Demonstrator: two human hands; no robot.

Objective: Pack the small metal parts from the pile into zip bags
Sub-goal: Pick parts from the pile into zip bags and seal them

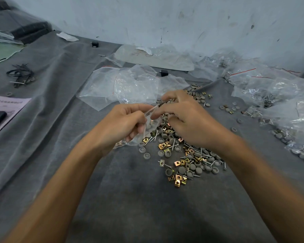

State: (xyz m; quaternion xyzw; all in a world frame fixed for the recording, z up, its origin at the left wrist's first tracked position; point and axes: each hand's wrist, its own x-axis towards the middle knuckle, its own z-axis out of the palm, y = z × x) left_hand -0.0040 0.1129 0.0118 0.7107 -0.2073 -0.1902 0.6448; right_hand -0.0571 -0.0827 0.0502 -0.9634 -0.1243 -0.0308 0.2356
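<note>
Fingers, left hand (125, 123): pinching small zip bag (146, 128), part-filled, above pile (182, 155) on table (130, 199). Fingers, right hand (184, 118): at bag mouth, seemingly dropping parts in; blurred. Step: filling. Next: gather more from pile, then press zip closed.
</note>
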